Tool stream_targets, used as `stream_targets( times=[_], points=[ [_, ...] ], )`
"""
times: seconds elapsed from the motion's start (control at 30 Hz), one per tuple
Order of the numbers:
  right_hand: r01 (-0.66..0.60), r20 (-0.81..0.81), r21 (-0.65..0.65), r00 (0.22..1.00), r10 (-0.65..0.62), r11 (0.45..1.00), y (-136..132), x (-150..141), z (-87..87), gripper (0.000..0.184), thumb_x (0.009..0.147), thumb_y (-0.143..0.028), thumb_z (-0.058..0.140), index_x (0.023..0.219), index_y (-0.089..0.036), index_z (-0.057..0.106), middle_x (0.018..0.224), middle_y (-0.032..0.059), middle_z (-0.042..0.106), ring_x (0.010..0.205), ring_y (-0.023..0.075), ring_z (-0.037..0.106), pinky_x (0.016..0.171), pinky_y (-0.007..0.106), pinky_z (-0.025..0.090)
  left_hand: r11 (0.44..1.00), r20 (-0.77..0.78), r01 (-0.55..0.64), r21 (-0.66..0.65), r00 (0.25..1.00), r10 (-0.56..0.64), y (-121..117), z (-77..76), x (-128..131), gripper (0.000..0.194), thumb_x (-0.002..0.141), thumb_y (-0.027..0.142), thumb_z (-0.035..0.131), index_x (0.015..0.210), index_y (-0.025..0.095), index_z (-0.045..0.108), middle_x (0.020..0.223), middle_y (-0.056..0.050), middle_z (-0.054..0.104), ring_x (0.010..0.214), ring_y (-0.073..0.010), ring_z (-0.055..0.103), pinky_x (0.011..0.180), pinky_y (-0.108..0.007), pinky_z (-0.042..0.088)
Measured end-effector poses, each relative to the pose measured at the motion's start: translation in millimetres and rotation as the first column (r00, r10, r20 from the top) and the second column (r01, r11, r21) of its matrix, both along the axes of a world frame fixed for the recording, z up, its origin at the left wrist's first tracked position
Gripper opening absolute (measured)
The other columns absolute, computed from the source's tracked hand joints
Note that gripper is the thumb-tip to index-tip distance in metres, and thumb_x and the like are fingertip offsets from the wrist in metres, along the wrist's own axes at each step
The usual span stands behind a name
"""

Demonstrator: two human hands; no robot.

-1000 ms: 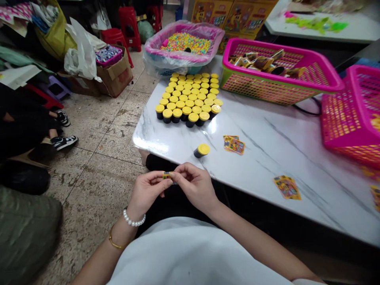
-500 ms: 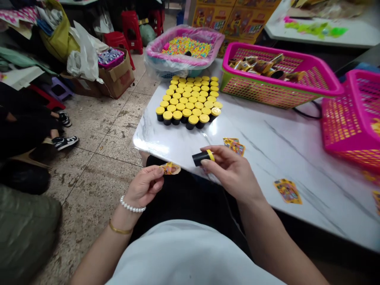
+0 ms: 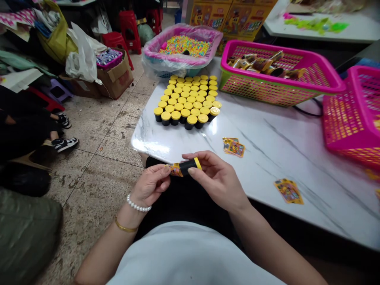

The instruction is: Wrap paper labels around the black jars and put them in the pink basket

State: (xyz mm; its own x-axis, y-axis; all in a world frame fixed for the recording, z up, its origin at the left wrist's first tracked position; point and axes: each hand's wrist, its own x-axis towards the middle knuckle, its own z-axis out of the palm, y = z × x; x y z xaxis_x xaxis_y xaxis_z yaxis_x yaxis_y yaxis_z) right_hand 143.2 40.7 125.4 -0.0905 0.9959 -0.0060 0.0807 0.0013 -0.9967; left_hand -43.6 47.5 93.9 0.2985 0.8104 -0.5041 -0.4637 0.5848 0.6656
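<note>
My right hand grips a small black bottle with a yellow cap, held on its side over the table's near edge. My left hand pinches a yellow-orange printed sleeve that sits at the bottle's bottom end. Both hands meet in front of my lap. A block of several identical yellow-capped black bottles stands upright on the white marble table beyond them.
Loose printed sleeves and another pile of sleeves lie on the table. A pink-green basket holds labelled bottles; a second pink basket is at right. A tub of coloured beads is behind. A seated person's shoes are at left.
My right hand picked the lone bottle off the table and brought it to my left hand. The sleeve in my left hand now meets the bottle's base.
</note>
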Motion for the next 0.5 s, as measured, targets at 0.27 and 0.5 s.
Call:
stream_targets(
  times=[0.27, 0.5],
  points=[
    [-0.038, 0.025, 0.085, 0.999, 0.036, 0.996, -7.8, -4.4, -13.1, 0.021, 0.089, -0.033, 0.067, 0.105, -0.024, 0.056, 0.103, 0.0065, 0.076, 0.084, 0.0183, 0.074, 0.075, 0.030, 0.061, 1.000, 0.109, -0.030, 0.008, 0.994, 0.029, 0.5, -2.8, 5.6, 0.041, 0.062, 0.043, 0.088, 0.071, 0.011, 0.063, 0.059, 0.002, 0.059, 0.035, 0.0006, 0.035, 0.034, -0.015, 0.018],
    [-0.056, 0.077, 0.111, 0.996, 0.048, 0.992, -6.6, 1.4, -9.6, 0.023, 0.085, -0.029, 0.071, 0.105, -0.022, 0.060, 0.121, 0.0108, 0.072, 0.105, 0.0229, 0.073, 0.093, 0.037, 0.060, 0.996, 0.230, -0.043, -0.076, 0.971, 0.059, 0.6, -8.7, 8.2, 0.034, 0.065, 0.032, 0.087, 0.074, 0.010, 0.063, 0.067, 0.000, 0.066, 0.036, 0.0020, 0.032, 0.033, -0.012, 0.020]
  ],
)
